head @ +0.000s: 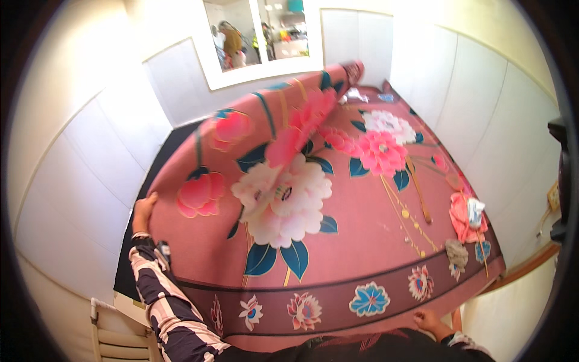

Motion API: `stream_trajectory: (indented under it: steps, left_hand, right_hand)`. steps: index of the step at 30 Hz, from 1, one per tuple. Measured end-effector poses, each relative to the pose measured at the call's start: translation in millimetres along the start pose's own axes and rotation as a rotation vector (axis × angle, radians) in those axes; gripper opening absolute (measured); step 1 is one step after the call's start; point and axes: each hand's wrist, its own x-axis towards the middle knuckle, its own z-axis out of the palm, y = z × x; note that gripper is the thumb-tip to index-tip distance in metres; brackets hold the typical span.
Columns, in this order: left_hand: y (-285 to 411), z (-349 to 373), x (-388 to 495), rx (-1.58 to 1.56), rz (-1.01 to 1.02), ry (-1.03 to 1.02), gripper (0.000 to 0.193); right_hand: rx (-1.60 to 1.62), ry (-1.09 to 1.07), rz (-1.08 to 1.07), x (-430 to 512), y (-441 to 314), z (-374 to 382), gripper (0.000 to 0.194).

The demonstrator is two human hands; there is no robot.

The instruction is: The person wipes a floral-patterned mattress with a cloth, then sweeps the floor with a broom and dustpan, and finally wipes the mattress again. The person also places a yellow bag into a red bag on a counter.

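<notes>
A large pink bedsheet with printed flowers and a dark border spreads before me over a bed-like surface. My left hand grips its left edge. From there the left part of the sheet is lifted and billows in a raised fold towards the far end. A black surface shows beneath the lifted side. Near the front edge of the sheet is my right hand, low and close to my body, with its fingers curled. Whether it pinches the cloth cannot be made out.
On the sheet's right side lie a brown wooden stick, a coral cloth, a white-and-blue packet and a grey crumpled cloth. White crumpled items lie far off. A chair stands at left. People show through the window.
</notes>
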Motion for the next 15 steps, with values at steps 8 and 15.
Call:
stream_trajectory:
  steps: [8,15]
  left_hand:
    - [-69,-25,34,0.736,-0.225,0.151,0.071]
    - [-52,-20,33,0.814,-0.147,0.110,0.071]
  right_hand:
    - [-0.151,-0.048,0.059,28,-39,-14,0.024]
    - [-0.184,-0.067,0.079,56,-75,-17,0.027]
